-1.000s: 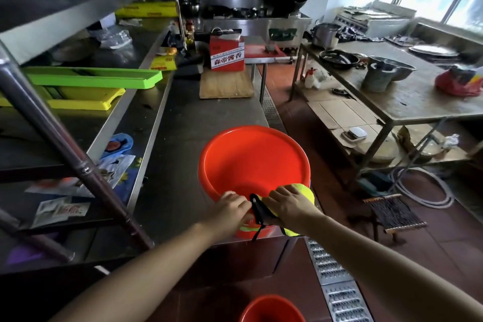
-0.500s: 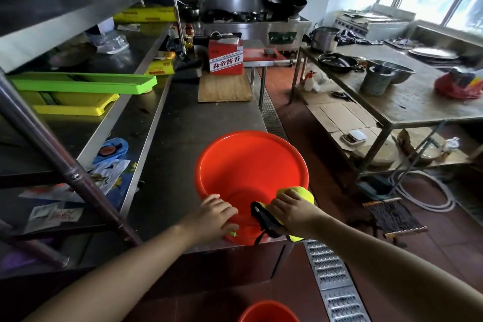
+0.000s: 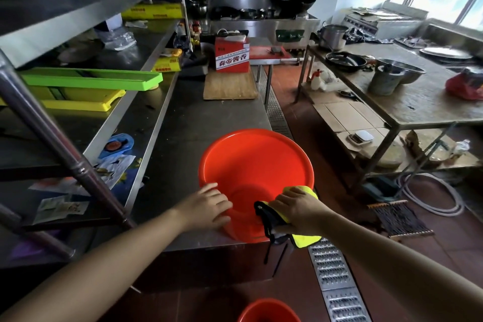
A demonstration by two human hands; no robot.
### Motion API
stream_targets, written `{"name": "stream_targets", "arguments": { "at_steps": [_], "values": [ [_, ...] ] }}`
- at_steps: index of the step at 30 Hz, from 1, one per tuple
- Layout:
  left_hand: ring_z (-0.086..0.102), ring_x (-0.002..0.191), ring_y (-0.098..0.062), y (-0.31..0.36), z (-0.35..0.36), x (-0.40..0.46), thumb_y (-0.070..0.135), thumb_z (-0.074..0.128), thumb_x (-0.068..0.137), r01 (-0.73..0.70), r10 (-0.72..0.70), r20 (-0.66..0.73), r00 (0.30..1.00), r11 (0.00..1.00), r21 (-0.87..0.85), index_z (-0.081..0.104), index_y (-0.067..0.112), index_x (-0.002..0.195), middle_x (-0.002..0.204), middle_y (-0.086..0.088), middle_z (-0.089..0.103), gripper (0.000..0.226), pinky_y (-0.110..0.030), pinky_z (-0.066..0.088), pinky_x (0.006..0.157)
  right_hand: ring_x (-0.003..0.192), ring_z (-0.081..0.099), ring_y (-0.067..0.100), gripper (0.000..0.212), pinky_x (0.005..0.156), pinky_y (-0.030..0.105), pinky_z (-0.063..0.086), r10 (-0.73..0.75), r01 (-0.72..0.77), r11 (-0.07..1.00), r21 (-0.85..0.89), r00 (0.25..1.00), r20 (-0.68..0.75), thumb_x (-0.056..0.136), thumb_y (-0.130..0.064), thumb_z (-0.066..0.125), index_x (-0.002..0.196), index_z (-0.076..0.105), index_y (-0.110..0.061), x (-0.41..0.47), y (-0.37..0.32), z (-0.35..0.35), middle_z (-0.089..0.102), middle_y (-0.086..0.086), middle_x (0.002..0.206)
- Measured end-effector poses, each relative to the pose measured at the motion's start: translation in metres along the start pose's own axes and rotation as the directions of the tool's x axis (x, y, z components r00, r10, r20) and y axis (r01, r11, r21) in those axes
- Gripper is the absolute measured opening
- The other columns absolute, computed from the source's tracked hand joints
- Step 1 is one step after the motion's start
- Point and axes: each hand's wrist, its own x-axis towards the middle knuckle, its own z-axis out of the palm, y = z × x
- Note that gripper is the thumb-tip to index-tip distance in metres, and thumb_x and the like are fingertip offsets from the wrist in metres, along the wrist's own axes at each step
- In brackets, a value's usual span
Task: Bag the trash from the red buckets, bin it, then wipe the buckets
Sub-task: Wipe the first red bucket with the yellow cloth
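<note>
1. Shelving (image 3: 86, 123) of steel fills the left side, carrying a green tray (image 3: 91, 78) stacked over a yellow tray (image 3: 86, 103), with loose packets (image 3: 62, 208) lying on the lower shelf.
2. Left hand (image 3: 209, 204) reaches in from the bottom left on an outstretched bare arm; its fingers lie straight and spread, pressed flat against the near outer wall of the red bucket (image 3: 254, 165), holding nothing.
3. That bucket stands tilted toward the camera at the near edge of the steel surface (image 3: 183, 138), its mouth open and its inside bare.
4. Right hand (image 3: 298, 208) comes from the bottom right, fingers curled over a yellow cloth (image 3: 305, 239) with a black part, gripping it against the bucket's near right rim.
5. Second red bucket (image 3: 269, 311) shows partly on the floor at the bottom edge, beside a metal drain grate (image 3: 337, 285).
6. Farther right stands a worn table (image 3: 418, 102) with metal bowls.
</note>
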Motion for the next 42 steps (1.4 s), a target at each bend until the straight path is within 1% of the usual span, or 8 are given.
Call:
{"name": "stream_targets", "arguments": {
  "at_steps": [4, 8, 13, 16, 21, 27, 35, 42],
  "values": [
    [0.062, 0.098, -0.022, 0.042, 0.01, 0.018, 0.052, 0.027, 0.102, 0.038, -0.04, -0.104, 0.994, 0.999, -0.018, 0.062, 0.017, 0.115, 0.105, 0.001, 0.068, 0.051, -0.04, 0.042, 0.1, 0.088, 0.068, 0.025, 0.079, 0.083, 0.036, 0.051, 0.069, -0.07, 0.997, 0.028, 0.997, 0.023, 0.082, -0.081, 0.05, 0.126, 0.064, -0.017, 0.009, -0.012, 0.0, 0.071, -0.001, 0.101],
    [0.061, 0.097, -0.018, 0.038, 0.013, 0.016, 0.051, 0.025, 0.103, -0.002, -0.001, -0.148, 0.989, 1.0, -0.015, 0.061, 0.02, 0.114, 0.106, 0.004, 0.067, 0.048, -0.037, 0.043, 0.093, 0.086, 0.067, 0.025, 0.07, 0.083, 0.036, 0.051, 0.031, -0.03, 0.999, 0.045, 1.0, -0.006, 0.085, -0.076, 0.055, 0.117, 0.069, -0.016, -0.003, -0.004, -0.001, 0.07, -0.001, 0.093],
    [0.054, 0.12, -0.02, -0.009, 0.004, 0.012, 0.048, 0.028, 0.102, -0.022, 0.021, 0.018, 1.0, 0.999, 0.041, 0.054, 0.022, 0.13, 0.127, 0.003, 0.061, 0.046, -0.041, 0.032, 0.111, 0.116, 0.063, 0.025, 0.066, 0.107, 0.041, 0.044, 0.083, -0.085, 0.996, 0.027, 0.994, 0.069, 0.091, -0.065, 0.057, 0.132, 0.064, -0.013, -0.018, 0.026, -0.01, 0.069, 0.004, 0.122],
    [0.046, 0.129, -0.018, -0.016, 0.004, 0.013, 0.053, 0.026, 0.101, 0.052, -0.055, 0.096, 0.994, 0.998, 0.036, 0.049, 0.024, 0.133, 0.135, 0.004, 0.055, 0.05, -0.043, 0.016, 0.12, 0.109, 0.064, 0.027, 0.067, 0.101, 0.042, 0.045, 0.112, -0.112, 0.994, -0.009, 0.988, 0.103, 0.092, -0.067, 0.05, 0.127, 0.064, -0.012, -0.007, 0.018, -0.01, 0.069, 0.003, 0.116],
    [0.055, 0.114, -0.021, 0.042, 0.016, 0.032, 0.056, 0.024, 0.1, 0.075, -0.075, -0.011, 0.997, 0.996, -0.054, 0.055, 0.018, 0.122, 0.12, 0.001, 0.063, 0.054, -0.044, 0.028, 0.113, 0.084, 0.068, 0.026, 0.072, 0.081, 0.038, 0.053, 0.102, -0.103, 0.994, -0.035, 0.995, -0.022, 0.085, -0.075, 0.045, 0.112, 0.07, -0.013, 0.005, -0.01, -0.004, 0.071, 0.001, 0.092],
    [0.061, 0.1, -0.018, 0.039, 0.022, 0.025, 0.049, 0.033, 0.101, 0.007, -0.011, -0.175, 0.984, 1.0, -0.025, 0.063, 0.02, 0.112, 0.107, 0.003, 0.067, 0.043, -0.039, 0.042, 0.097, 0.09, 0.069, 0.025, 0.067, 0.09, 0.039, 0.054, 0.083, -0.082, 0.996, 0.016, 0.996, -0.016, 0.082, -0.071, 0.06, 0.114, 0.07, -0.013, -0.008, -0.005, -0.004, 0.072, 0.001, 0.097],
    [0.047, 0.128, -0.016, -0.009, 0.008, 0.008, 0.053, 0.029, 0.1, 0.031, -0.03, 0.043, 0.999, 0.999, -0.013, 0.051, 0.022, 0.133, 0.133, 0.005, 0.057, 0.051, -0.043, 0.015, 0.12, 0.095, 0.068, 0.026, 0.064, 0.092, 0.04, 0.053, 0.106, -0.105, 0.994, -0.042, 0.994, 0.011, 0.083, -0.067, 0.065, 0.117, 0.071, -0.013, -0.016, 0.006, -0.01, 0.072, 0.002, 0.102],
    [0.057, 0.114, -0.02, 0.063, 0.014, 0.031, 0.049, 0.035, 0.1, 0.075, -0.08, -0.079, 0.994, 0.995, -0.06, 0.058, 0.018, 0.12, 0.116, 0.002, 0.065, 0.044, -0.045, 0.024, 0.116, 0.083, 0.066, 0.025, 0.066, 0.082, 0.039, 0.055, 0.102, -0.108, 0.991, -0.08, 0.992, -0.074, 0.082, -0.072, 0.058, 0.109, 0.071, -0.013, 0.0, -0.03, -0.003, 0.066, 0.001, 0.09]
  ]
}}
